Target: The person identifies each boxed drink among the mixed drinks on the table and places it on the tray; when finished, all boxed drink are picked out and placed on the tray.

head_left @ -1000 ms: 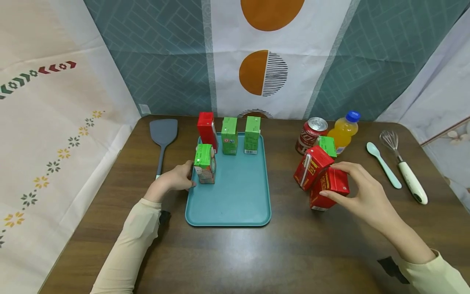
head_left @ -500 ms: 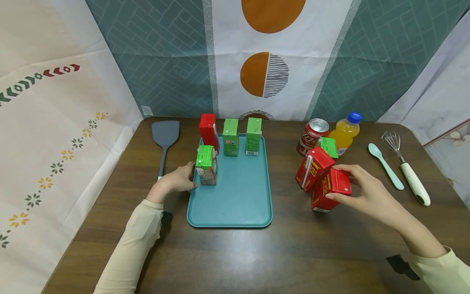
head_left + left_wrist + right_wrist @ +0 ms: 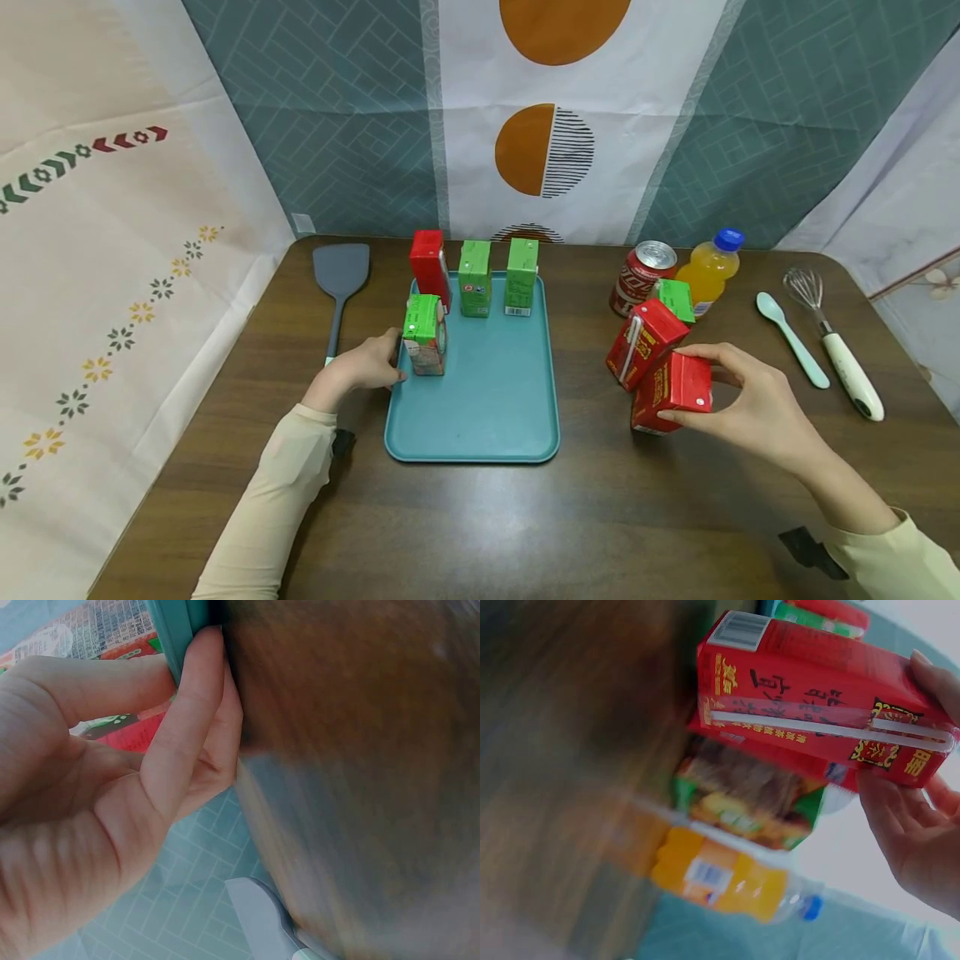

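My left hand [image 3: 363, 364] pinches the left rim of the teal tray [image 3: 487, 421], thumb and fingers on the tray rim [image 3: 174, 634] in the left wrist view. A green-topped carton [image 3: 425, 337] stands on the tray by that hand, with two green cartons [image 3: 475, 279] and a red carton [image 3: 430, 267] towards its far edge. To the tray's right, my right hand [image 3: 757, 408] pinches a red drink carton [image 3: 667, 396] between thumb and fingers. The right wrist view shows the straw along its side. Another red carton [image 3: 645, 343] stands close behind it.
Behind the red cartons are a green-topped carton [image 3: 676, 300], a red can [image 3: 642, 279] and an orange drink bottle [image 3: 708, 271]. At right lie a pale spoon [image 3: 793, 340] and a whisk [image 3: 840, 354]. A grey spatula [image 3: 341, 279] lies at the back left.
My right hand and the red drink carton shift slightly left, and the carton now leans a little. The left hand stays at the tray rim.
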Tool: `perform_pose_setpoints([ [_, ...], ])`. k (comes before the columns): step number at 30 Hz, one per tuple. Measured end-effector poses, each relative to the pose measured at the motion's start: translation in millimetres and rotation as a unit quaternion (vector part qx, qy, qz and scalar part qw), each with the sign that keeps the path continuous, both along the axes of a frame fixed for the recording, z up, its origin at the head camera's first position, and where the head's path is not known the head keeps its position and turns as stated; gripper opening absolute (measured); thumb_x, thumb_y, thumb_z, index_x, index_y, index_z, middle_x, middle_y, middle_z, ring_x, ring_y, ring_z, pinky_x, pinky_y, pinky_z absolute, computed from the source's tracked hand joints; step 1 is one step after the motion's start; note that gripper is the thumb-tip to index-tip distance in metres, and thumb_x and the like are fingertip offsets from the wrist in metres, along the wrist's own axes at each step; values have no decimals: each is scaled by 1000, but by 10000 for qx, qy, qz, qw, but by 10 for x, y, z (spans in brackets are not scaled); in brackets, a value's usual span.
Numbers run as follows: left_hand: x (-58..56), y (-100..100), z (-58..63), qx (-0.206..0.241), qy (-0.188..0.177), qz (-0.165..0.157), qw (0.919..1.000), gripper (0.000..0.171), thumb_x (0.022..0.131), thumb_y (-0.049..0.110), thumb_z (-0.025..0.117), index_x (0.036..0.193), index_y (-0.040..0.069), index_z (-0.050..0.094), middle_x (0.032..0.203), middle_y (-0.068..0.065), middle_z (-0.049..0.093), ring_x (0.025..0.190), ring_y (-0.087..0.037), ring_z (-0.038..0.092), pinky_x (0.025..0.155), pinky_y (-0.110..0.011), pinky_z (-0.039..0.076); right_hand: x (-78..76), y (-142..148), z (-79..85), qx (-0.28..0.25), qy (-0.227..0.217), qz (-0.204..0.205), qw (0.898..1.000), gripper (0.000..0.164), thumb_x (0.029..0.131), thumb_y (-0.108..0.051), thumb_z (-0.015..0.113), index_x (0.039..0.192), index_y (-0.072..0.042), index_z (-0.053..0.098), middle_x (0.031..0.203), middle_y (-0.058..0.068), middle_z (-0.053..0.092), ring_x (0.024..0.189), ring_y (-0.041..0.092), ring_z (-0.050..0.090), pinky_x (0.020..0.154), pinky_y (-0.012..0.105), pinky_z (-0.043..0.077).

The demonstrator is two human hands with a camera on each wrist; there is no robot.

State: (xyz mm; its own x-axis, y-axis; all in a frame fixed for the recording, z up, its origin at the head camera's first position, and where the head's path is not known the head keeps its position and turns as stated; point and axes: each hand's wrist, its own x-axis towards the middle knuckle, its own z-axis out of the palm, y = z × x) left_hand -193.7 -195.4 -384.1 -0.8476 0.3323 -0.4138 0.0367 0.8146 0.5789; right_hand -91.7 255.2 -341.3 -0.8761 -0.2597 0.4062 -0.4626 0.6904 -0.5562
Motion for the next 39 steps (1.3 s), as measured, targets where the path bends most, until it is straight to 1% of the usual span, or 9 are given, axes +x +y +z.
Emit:
perform_pose_setpoints([
  [3,-3,5,15,-2,-6,-14,10000,71,85,2,61,140,-12,18,105,-26,56,71,-20,64,72,-37,51,29,-100,54,-22,160,92,9998,73,48,-7,93,113,-13,60,105,-12,60,86,-6,58,71,7,46],
  [7,7,3,25,-55,16,-24,10000,72,85,2,61,140,-12,17,105,-26,57,70,-19,64,73,-37,51,11,-252,125,-193,53,167,9997,73,49,-8,93,114,-15,60,108,-13,59,87,-4,59,71,9,47],
  [13,-5,9,3,-59,28,-61,10000,72,85,1,62,140,-12,17,102,-25,58,70,-20,64,71,-36,51,-91,-516,200,-527,-272,340,9977,69,57,-11,90,119,-16,60,112,-2,60,88,4,59,71,13,49],
  [15,-10,11,1,-43,22,-65,10000,72,85,1,61,140,-13,17,103,-26,58,71,-20,64,71,-36,51,-154,-608,216,-666,-426,398,9961,68,60,-12,88,121,-16,59,113,0,59,90,8,58,70,17,51],
  [19,-2,11,9,-19,-9,-65,10000,72,85,1,61,140,-13,16,106,-28,57,71,-20,64,71,-36,52,-313,-784,223,-958,-720,536,9913,65,64,-13,86,123,-16,57,113,1,58,91,15,58,65,26,54],
  [22,4,7,13,-25,-20,-71,10000,73,85,1,61,141,-12,15,107,-28,57,71,-20,64,72,-37,51,-444,-918,215,-1175,-829,712,9870,65,66,-15,85,124,-14,57,116,1,59,95,18,60,69,31,55],
  [26,0,-2,9,-5,-11,-78,10000,73,85,1,61,141,-13,15,107,-28,57,71,-20,64,72,-37,52,-598,-1109,195,-1344,-905,867,9830,64,68,-18,84,125,-13,57,119,2,59,102,20,60,77,37,54],
  [32,-1,-9,4,51,-31,-50,10000,71,86,1,61,140,-12,16,109,-29,56,73,-20,63,71,-36,52,-793,-1402,140,-1313,-1058,980,9808,64,67,-24,85,124,-13,57,120,2,59,105,19,56,84,39,51],
  [39,2,-3,14,15,-39,-36,10000,73,86,2,60,142,-11,15,112,-30,55,73,-20,64,71,-36,51,-990,-1684,48,-1112,-1315,1036,9796,65,68,-25,84,125,-12,57,121,3,56,106,18,51,84,39,51],
])
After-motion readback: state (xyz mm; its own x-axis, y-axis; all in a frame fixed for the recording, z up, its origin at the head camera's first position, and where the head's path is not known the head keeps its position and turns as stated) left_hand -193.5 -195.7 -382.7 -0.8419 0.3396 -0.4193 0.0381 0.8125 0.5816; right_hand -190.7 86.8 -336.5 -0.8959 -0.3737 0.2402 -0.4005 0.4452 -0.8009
